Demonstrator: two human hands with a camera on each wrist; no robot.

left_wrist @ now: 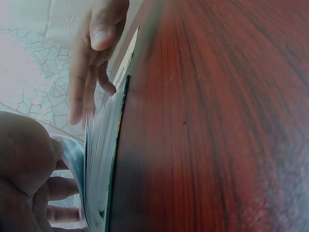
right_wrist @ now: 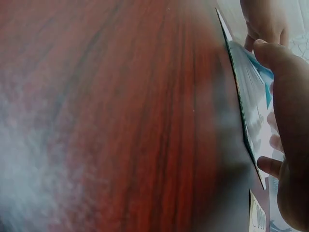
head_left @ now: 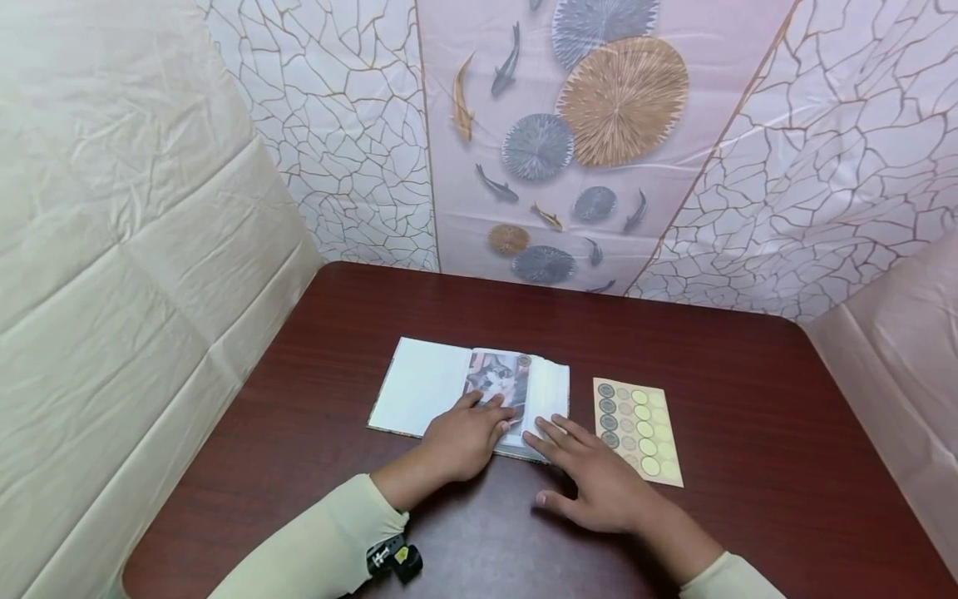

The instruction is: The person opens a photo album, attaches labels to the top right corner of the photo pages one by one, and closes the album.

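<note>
An album (head_left: pixel 421 387) lies spread on the table, with a white inside cover at left and a stack of pages at right. On its top page is a cat photo (head_left: pixel 485 370), with a round sticker (head_left: pixel 525 361) near the upper right corner. My left hand (head_left: pixel 466 437) rests across the photo's lower part, fingers extended, covering some of it. Fingers spread, my right hand (head_left: pixel 599 482) has its fingertips at the album's right lower edge. The left wrist view shows the album's page edges (left_wrist: pixel 104 145) side-on between both hands.
Right of the album lies a sheet of round stickers (head_left: pixel 662 424), grey and pale yellow, partly behind my right hand. Both lie on a dark red-brown wooden table (head_left: pixel 299 491). Patterned cloth (head_left: pixel 359 108) hangs behind the table, with plain cloth (head_left: pixel 112 249) along the left side.
</note>
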